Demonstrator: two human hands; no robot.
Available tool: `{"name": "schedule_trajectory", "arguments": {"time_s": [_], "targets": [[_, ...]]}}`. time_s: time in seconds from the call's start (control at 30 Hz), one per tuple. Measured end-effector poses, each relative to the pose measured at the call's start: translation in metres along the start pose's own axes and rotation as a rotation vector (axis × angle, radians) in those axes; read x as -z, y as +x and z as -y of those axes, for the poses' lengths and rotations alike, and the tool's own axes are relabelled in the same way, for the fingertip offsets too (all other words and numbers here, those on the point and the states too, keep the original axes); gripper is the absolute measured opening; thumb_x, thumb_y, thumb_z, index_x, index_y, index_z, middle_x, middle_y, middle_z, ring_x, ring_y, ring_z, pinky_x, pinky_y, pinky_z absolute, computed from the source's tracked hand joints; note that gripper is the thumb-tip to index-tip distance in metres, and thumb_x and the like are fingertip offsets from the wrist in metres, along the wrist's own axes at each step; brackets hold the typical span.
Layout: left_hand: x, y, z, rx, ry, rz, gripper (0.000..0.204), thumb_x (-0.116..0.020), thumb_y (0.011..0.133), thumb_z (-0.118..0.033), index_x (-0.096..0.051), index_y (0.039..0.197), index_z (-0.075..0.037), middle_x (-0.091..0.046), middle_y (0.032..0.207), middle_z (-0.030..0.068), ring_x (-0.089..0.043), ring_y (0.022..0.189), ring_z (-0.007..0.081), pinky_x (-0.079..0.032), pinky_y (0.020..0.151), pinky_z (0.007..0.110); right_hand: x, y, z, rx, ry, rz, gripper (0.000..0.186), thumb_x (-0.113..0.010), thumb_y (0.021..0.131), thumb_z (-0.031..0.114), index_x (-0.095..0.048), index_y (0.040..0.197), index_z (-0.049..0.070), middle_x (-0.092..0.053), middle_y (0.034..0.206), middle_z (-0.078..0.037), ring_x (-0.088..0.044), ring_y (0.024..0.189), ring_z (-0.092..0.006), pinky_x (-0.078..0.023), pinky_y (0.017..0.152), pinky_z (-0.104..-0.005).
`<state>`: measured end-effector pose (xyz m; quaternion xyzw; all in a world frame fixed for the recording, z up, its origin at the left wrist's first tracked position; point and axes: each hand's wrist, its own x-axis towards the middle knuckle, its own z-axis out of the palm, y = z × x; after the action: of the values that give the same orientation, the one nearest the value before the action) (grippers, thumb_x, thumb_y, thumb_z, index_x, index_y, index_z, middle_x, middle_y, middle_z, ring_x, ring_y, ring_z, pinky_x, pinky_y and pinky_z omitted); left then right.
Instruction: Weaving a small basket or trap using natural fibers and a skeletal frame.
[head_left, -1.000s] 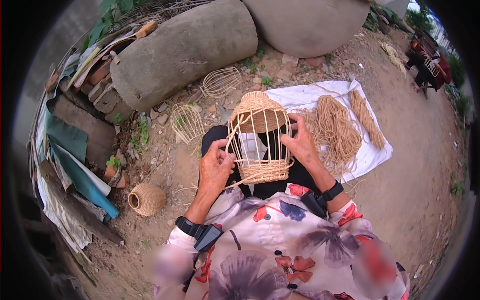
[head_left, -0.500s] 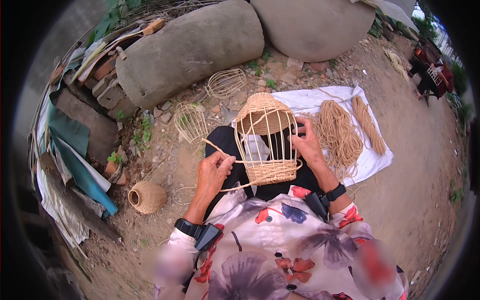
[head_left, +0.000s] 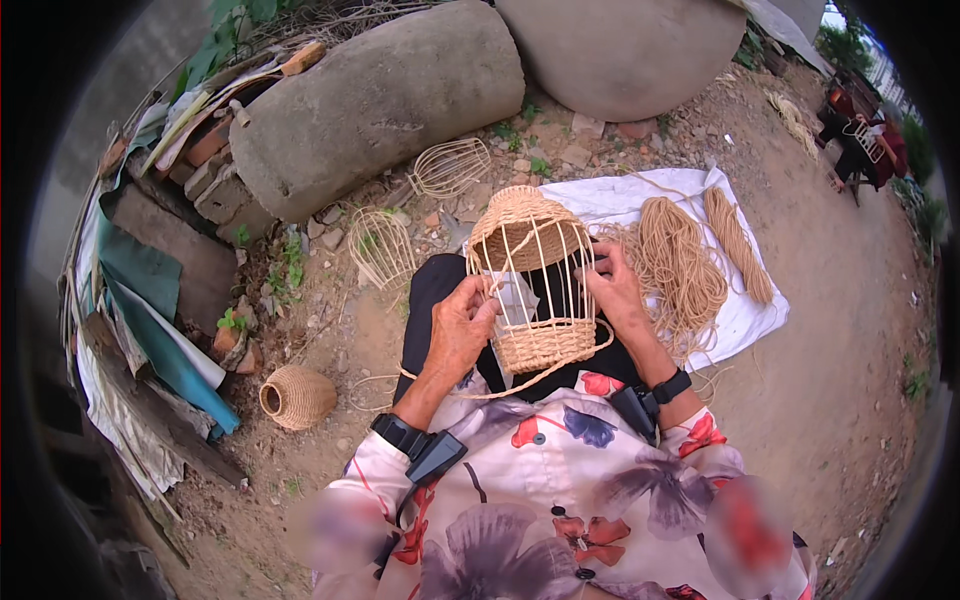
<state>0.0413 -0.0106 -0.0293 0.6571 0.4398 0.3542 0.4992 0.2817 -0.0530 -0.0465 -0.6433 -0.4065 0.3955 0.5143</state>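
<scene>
A half-woven basket (head_left: 545,343) rests over my lap, with a tightly woven top and bottom band joined by bare pale ribs. My right hand (head_left: 612,288) is closed on the ribs along its right side. At the left ribs, my left hand (head_left: 460,325) pinches thumb and fingers together on what looks like the tan twisted cord; the fingers partly hide it. A length of the same cord (head_left: 520,386) loops from the basket's right side, beneath its lower band, toward my left forearm.
A white sheet (head_left: 745,330) to the right bears a tangled cord pile (head_left: 680,275) and a cord bundle (head_left: 738,245). Two bare rib frames (head_left: 380,245) and a small finished basket (head_left: 298,397) lie leftward. A concrete cylinder (head_left: 380,110) lies behind; a person (head_left: 868,140) sits far right.
My left hand has moved right and up, from holding out the cord beside the basket to the basket's left ribs. My right hand stays on the right ribs.
</scene>
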Motion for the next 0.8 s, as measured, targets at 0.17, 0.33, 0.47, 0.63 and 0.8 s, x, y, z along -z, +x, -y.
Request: {"name": "schedule_trajectory", "arguments": {"time_s": [0.17, 0.33, 0.47, 0.63, 0.8], "targets": [[0.0, 0.005, -0.017, -0.203, 0.31, -0.125, 0.02, -0.059, 0.087, -0.004, -0.063, 0.106, 0.0, -0.06, 0.068, 0.0022, -0.055, 0.059, 0.0078, -0.046, 0.056, 0.026, 0.0, -0.011, 0.013, 0.358, -0.31, -0.312, 0.048, -0.07, 0.083, 0.028, -0.055, 0.12, 0.0, -0.06, 0.101, -0.015, -0.06, 0.08, -0.0216, -0.051, 0.07, -0.0344], [-0.009, 0.004, -0.031, -0.409, 0.498, -0.168, 0.023, -0.059, 0.083, -0.003, -0.065, 0.105, -0.001, -0.064, 0.072, 0.013, -0.062, 0.059, 0.0231, -0.049, 0.059, 0.034, -0.013, -0.02, 0.031, 0.467, -0.46, -0.104, 0.057, -0.072, 0.078, 0.03, -0.052, 0.124, 0.003, -0.057, 0.114, -0.019, -0.06, 0.095, -0.031, -0.049, 0.085, -0.0427], [-0.007, 0.008, -0.019, -0.487, 0.675, -0.135, 0.028, -0.064, 0.08, -0.006, -0.067, 0.107, -0.007, -0.065, 0.079, 0.0173, -0.065, 0.072, 0.0355, -0.052, 0.065, 0.041, -0.033, -0.017, 0.035, 0.398, -0.651, -0.138, 0.067, -0.072, 0.075, 0.028, -0.044, 0.132, 0.007, -0.052, 0.115, -0.021, -0.056, 0.106, -0.0383, -0.046, 0.091, -0.0463], [0.001, -0.003, -0.022, -0.214, 0.314, -0.002, 0.027, -0.067, 0.085, -0.007, -0.066, 0.112, -0.005, -0.06, 0.071, 0.0041, -0.055, 0.059, 0.0124, -0.046, 0.057, 0.027, -0.03, -0.011, 0.02, 0.337, -0.497, -0.129, 0.068, -0.067, 0.074, 0.021, -0.038, 0.135, 0.01, -0.048, 0.117, -0.022, -0.056, 0.104, -0.0418, -0.048, 0.089, -0.0477], [0.009, -0.021, 0.002, -0.099, 0.044, -0.157, 0.025, -0.062, 0.089, -0.004, -0.064, 0.115, -0.006, -0.055, 0.071, -0.0047, -0.051, 0.062, 0.003, -0.044, 0.056, 0.02, -0.028, -0.007, 0.018, 0.352, -0.485, -0.106, 0.068, -0.067, 0.074, 0.021, -0.038, 0.135, 0.01, -0.049, 0.116, -0.022, -0.056, 0.104, -0.0415, -0.047, 0.09, -0.0477]]}}
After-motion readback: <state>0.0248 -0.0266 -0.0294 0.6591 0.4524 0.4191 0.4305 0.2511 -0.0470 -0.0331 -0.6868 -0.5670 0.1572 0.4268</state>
